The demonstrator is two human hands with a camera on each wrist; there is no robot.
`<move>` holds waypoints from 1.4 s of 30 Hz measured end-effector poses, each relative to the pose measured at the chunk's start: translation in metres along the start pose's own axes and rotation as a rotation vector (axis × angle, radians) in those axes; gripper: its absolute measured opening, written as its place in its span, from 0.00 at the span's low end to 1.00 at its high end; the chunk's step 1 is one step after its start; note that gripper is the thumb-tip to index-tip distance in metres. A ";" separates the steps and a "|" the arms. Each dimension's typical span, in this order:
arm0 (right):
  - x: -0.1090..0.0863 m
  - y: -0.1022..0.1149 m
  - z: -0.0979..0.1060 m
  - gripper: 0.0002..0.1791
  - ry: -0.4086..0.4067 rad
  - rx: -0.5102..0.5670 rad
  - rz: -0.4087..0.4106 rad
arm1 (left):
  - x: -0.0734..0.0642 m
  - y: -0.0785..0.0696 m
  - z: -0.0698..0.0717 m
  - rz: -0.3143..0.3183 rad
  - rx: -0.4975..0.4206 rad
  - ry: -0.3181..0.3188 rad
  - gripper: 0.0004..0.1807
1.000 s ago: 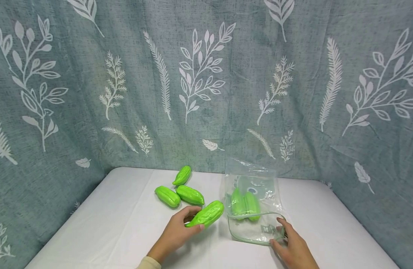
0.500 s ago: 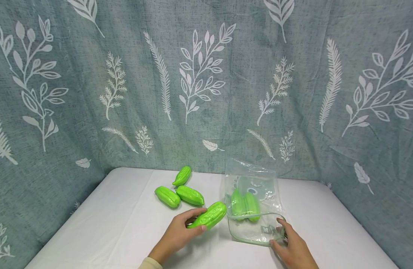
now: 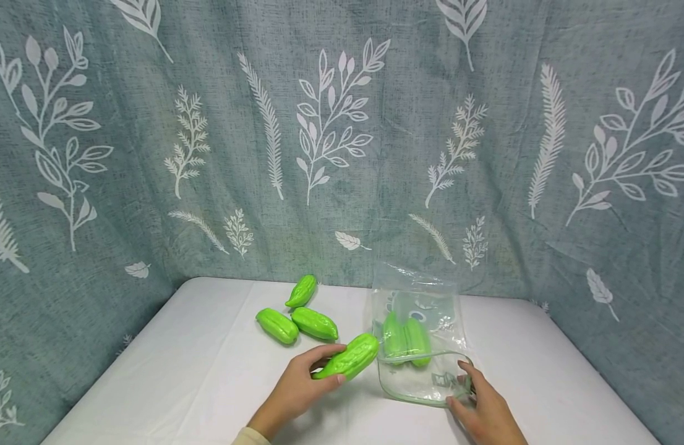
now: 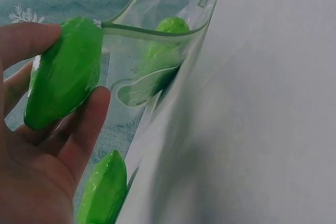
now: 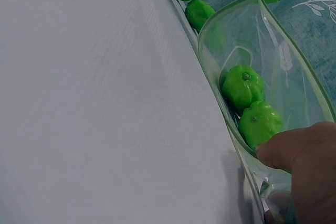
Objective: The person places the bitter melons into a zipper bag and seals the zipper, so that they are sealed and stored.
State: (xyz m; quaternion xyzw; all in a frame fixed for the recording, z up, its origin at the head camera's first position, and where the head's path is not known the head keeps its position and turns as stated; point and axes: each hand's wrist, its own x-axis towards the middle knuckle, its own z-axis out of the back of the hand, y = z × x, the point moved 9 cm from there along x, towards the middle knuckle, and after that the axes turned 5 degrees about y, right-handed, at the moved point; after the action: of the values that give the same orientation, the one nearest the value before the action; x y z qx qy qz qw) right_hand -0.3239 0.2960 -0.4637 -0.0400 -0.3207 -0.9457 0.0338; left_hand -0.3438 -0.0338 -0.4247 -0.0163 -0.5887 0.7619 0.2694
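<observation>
My left hand (image 3: 300, 383) grips a bright green, ridged bitter melon (image 3: 350, 357) by its narrow end. Its blunt end points right and overlaps the left edge of the bag in the head view. The clear plastic zip bag (image 3: 409, 386) lies with its green-rimmed mouth spread toward me. Two more bitter melons (image 5: 244, 85) rest side by side inside it. At the mouth's right corner my right hand (image 3: 483, 405) holds the rim, thumb (image 5: 283, 148) on the near side. In the left wrist view, the held bitter melon (image 4: 68, 72) sits between thumb and fingers, beside the bag's rim (image 4: 152, 32).
Three loose bitter melons lie on the white tabletop (image 3: 208, 371), left of the bag: one bitter melon (image 3: 277, 326) at left, another (image 3: 315, 322) beside it and a third (image 3: 302, 290) farther back. A grey-green leaf-print curtain (image 3: 331, 235) hangs behind the table.
My left hand has carried its bitter melon a little to the right, closer to the bag's mouth. My right hand and the bag have stayed in place.
</observation>
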 end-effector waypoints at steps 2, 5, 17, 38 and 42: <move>-0.001 0.000 0.000 0.43 -0.003 0.002 -0.003 | 0.000 -0.002 -0.001 -0.003 -0.008 0.003 0.25; -0.001 0.000 0.000 0.43 -0.006 -0.002 -0.006 | -0.001 -0.005 -0.004 -0.003 -0.028 0.013 0.25; -0.001 0.002 0.001 0.43 -0.012 0.002 -0.004 | -0.001 -0.011 -0.018 -0.020 -0.111 0.081 0.25; -0.002 0.002 0.000 0.42 -0.016 0.003 -0.003 | -0.006 -0.011 -0.056 -0.022 -0.188 0.241 0.25; -0.001 0.000 0.000 0.43 -0.013 -0.006 -0.020 | -0.006 -0.011 -0.059 -0.019 -0.181 0.240 0.25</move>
State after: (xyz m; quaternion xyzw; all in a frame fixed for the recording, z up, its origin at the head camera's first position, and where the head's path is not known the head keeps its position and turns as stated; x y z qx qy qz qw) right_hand -0.3226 0.2963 -0.4640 -0.0431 -0.3184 -0.9467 0.0221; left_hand -0.3144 0.0177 -0.4346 -0.1260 -0.6187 0.6956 0.3426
